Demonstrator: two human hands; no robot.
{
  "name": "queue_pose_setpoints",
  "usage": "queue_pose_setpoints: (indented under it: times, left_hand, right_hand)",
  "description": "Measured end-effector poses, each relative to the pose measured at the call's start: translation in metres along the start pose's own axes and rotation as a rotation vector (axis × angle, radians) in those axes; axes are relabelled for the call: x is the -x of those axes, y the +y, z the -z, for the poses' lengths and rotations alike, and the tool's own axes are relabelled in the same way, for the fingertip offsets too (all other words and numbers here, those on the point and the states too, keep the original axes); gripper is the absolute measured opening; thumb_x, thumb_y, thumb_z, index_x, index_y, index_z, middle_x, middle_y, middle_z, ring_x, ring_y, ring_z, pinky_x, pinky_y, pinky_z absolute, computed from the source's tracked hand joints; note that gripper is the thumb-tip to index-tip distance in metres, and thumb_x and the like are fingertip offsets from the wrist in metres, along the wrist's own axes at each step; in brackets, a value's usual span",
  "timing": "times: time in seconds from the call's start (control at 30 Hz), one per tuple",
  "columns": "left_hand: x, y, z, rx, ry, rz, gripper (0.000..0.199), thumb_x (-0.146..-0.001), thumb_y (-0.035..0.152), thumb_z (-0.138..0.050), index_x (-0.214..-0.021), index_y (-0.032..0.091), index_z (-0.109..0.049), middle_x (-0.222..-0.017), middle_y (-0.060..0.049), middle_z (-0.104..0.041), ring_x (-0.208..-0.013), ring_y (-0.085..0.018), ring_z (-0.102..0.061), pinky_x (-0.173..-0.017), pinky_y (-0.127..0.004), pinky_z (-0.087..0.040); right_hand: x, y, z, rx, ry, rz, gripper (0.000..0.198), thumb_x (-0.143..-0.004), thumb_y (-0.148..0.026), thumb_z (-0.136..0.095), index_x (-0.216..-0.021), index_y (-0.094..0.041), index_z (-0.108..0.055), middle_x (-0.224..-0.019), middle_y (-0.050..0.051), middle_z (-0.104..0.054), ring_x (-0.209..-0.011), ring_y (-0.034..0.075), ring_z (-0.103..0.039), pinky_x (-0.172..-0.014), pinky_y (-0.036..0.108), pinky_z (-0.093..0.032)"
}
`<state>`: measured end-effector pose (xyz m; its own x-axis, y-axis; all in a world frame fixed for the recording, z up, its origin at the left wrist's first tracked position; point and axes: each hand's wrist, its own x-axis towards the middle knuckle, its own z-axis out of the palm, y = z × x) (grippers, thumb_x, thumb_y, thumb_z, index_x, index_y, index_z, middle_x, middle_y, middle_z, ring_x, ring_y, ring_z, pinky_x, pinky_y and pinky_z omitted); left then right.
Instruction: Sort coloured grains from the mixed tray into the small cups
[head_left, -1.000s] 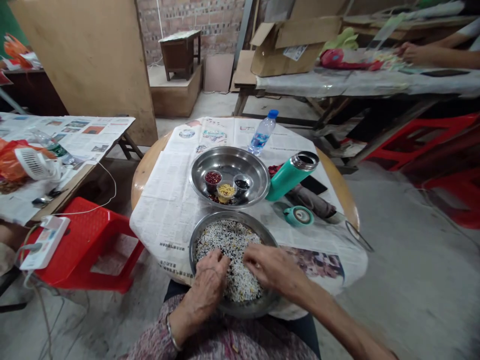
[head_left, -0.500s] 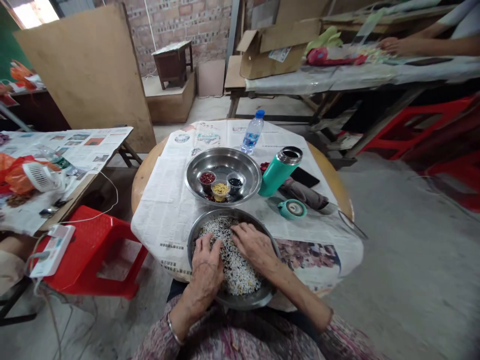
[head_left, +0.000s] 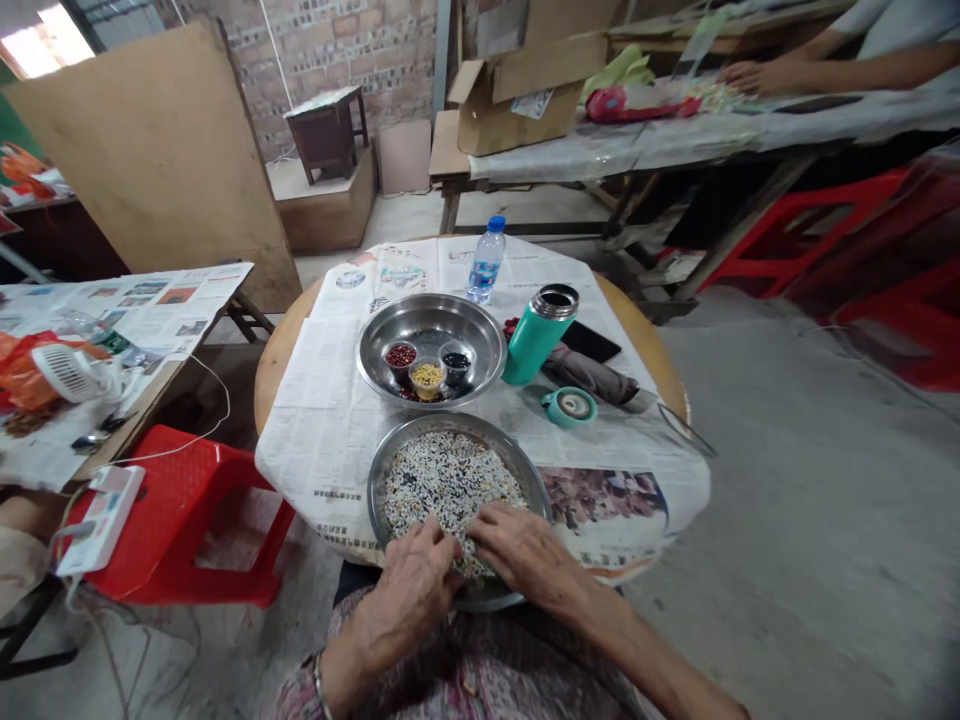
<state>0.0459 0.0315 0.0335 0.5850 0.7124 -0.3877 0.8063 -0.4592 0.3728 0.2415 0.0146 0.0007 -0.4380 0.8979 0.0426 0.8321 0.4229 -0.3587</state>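
A steel basin at the table's near edge holds mixed grains, mostly white with black and yellow bits. My left hand is at the basin's near side, its fingers bent down into the grains. Opposite it, my right hand also has curled fingers in the grains, pointing towards the left hand. Both sets of fingertips are partly hidden. A second steel basin sits just beyond, with small clear cups of red beans, yellow beans and black beans.
Newspaper covers the round table. To the right are a green thermos, its cap and a folded umbrella. A water bottle stands behind. Left is a red stool with a power strip. Another person's hands are at the back table.
Both my hands have drawn back towards me, from the middle of the grains to the near side. More of the grain surface shows. The view has shifted slightly.
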Motion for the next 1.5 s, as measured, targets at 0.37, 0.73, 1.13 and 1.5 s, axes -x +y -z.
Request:
queue_pose_setpoints:
  times: [0.37, 0.73, 1.13, 1.5]
  left_hand:
    - [-0.051, -0.007, 0.008, -0.106, 0.228, -0.047, 0.026, -0.096, 0.012, -0.044, -0.114, 0.023, -0.059, -0.115, -0.006, -0.054, -0.106, -0.02, -0.054, -0.087, -0.03, -0.049]
    - [-0.072, -0.037, 0.065, -0.019, 0.642, -0.133, 0.021, -0.101, 0.019, -0.045, -0.099, 0.02, -0.065, -0.094, -0.003, -0.062, -0.083, -0.013, -0.059, -0.076, -0.023, -0.048]
    - [-0.181, -0.088, 0.14, -0.157, 0.812, -0.061, 0.025, -0.093, 0.012, -0.053, -0.1, 0.023, -0.074, -0.102, -0.005, -0.07, -0.094, -0.02, -0.058, -0.09, -0.034, -0.045]
    - [-0.188, -0.092, 0.15, -0.195, 0.748, -0.09, 0.022, -0.094, 0.013, -0.052, -0.087, 0.02, -0.071, -0.089, -0.006, -0.066, -0.091, -0.021, -0.056, -0.089, -0.034, -0.045]
  right_hand:
    - [-0.015, 0.016, -0.024, 0.16, 0.399, -0.104, 0.015, -0.088, -0.011, -0.058, -0.097, -0.019, -0.067, -0.092, 0.007, -0.067, -0.089, 0.024, -0.062, -0.076, 0.035, -0.053]
    - [-0.007, 0.01, -0.028, 0.003, 0.625, -0.063, 0.026, -0.089, -0.006, -0.046, -0.101, -0.021, -0.064, -0.098, 0.005, -0.07, -0.092, 0.021, -0.066, -0.083, 0.034, -0.055]
    - [-0.007, 0.009, -0.027, -0.019, 0.64, -0.093, 0.023, -0.091, -0.008, -0.048, -0.103, -0.021, -0.063, -0.095, 0.005, -0.071, -0.089, 0.02, -0.067, -0.081, 0.033, -0.055]
    - [-0.006, 0.012, -0.03, -0.039, 0.625, -0.113, 0.023, -0.091, -0.008, -0.049, -0.102, -0.021, -0.064, -0.094, 0.004, -0.072, -0.088, 0.02, -0.068, -0.081, 0.033, -0.056]
